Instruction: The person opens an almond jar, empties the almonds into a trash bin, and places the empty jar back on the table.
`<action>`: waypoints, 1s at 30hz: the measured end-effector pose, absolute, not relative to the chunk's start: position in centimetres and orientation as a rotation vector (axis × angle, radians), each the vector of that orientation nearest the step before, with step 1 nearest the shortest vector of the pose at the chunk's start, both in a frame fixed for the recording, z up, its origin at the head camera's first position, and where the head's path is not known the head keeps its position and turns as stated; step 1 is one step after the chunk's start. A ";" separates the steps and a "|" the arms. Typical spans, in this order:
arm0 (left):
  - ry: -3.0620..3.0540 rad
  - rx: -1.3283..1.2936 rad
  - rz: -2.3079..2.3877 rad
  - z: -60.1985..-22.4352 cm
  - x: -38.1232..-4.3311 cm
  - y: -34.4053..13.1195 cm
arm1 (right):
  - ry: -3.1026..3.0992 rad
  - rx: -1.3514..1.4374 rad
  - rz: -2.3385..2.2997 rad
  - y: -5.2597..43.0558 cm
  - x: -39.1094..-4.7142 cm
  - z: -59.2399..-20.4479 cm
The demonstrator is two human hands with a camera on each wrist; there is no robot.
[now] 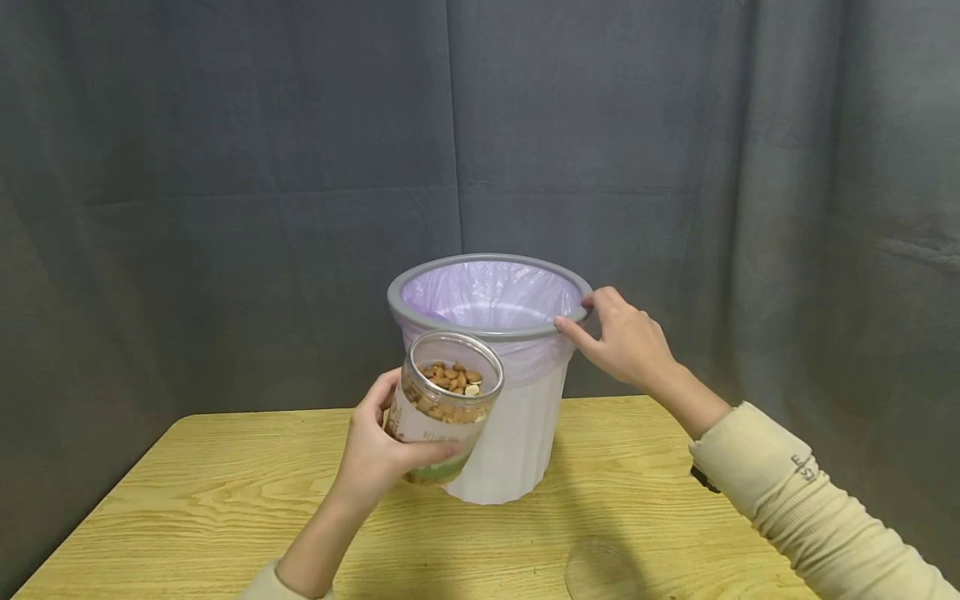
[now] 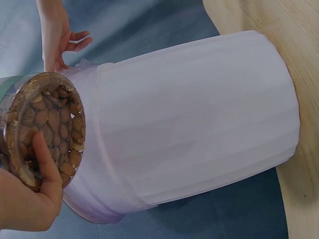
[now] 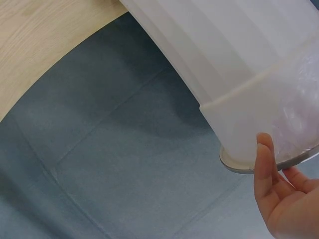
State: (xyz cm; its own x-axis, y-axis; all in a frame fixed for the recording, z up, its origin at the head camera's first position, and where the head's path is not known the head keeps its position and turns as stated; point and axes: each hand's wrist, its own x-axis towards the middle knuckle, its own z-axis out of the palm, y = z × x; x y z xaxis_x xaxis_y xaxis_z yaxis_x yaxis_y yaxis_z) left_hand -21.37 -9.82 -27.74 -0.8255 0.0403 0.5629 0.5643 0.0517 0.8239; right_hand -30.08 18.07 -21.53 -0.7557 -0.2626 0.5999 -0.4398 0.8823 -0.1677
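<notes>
My left hand (image 1: 375, 450) holds a clear jar (image 1: 450, 427) of almonds (image 1: 453, 379), thumb laid across its side. The jar has no lid on and leans slightly, its mouth just in front of the bin's rim. In the left wrist view, almonds show through the jar's bottom (image 2: 55, 114). A white ribbed trash bin (image 1: 517, 442) stands upright on the table, lined with a purple bag (image 1: 487, 292) under a grey rim ring (image 1: 517, 335). At the right side of that ring, my right hand (image 1: 626, 342) grips it between thumb and fingers.
On the wooden table (image 1: 247, 492), a clear round lid (image 1: 603, 571) lies near the front edge of the head view. Behind the table hangs a dark grey curtain (image 1: 300, 183), close to the bin's back.
</notes>
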 end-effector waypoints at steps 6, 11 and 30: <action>-1.944 -0.610 -1.811 -27.3 -21.5 -9.8 | -2.469 0.504 0.401 18.1 -30.1 -21.5; -1.943 -0.612 -1.795 -27.0 -21.6 -9.8 | -2.469 0.509 0.404 18.2 -30.2 -21.5; -1.921 -0.611 -1.774 -25.9 -22.3 -10.3 | -2.442 0.524 0.410 18.1 -30.1 -21.7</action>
